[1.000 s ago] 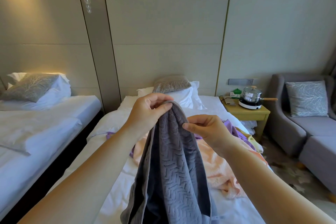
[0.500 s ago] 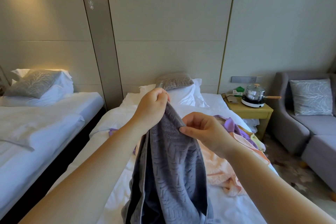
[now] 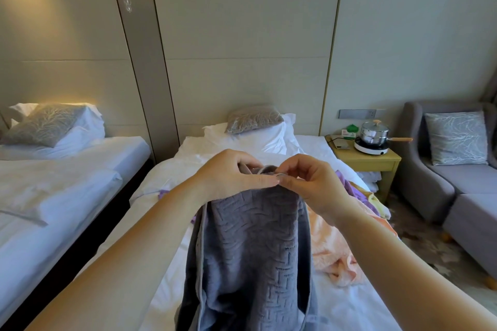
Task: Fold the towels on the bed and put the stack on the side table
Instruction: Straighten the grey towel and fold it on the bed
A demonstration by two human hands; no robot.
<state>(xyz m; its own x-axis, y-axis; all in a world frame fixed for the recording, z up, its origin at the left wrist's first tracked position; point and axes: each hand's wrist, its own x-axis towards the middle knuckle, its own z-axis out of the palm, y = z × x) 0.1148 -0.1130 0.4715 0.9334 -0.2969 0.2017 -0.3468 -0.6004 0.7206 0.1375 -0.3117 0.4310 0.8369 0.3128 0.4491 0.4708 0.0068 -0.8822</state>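
Grey towel [image 3: 250, 244]: held up in the air over the middle of the bed [image 3: 215, 154]. Its top edge was bunched between both hands. The rest hung down toward the person with the patterned face outward and a piped hem down its left side. The lower end ran out of view.
Left hand [image 3: 234, 177]: thumb and fingers were curled round the towel's top edge from the left, gripping it firmly.
Right hand [image 3: 309, 183]: thumb and forefinger pinched the same edge from the right. The remaining fingers were loosely curled above the pinch.
Change noted: half a second earlier the hands stood apart, the left higher at the towel's top and the right lower on its side edge. By this moment they had come together and were level, fingertips touching at the top edge. The towel also hung broader between the forearms than before.
Peach towel [image 3: 330, 247]: lay crumpled and unfolded on the bed, just right of the hanging grey one.
Purple towel [image 3: 349, 188]: lay unfolded beyond the right wrist, near the bed's right edge, with a yellow towel [image 3: 376, 200] beside it.
Side table [image 3: 376, 161]: stood right of the bed head and carried a steel pot [image 3: 373, 131] on a white hot plate [image 3: 371, 146].
Surroundings: a second bed [image 3: 53, 169] stood to the left and a grey sofa [image 3: 430, 188] to the right.
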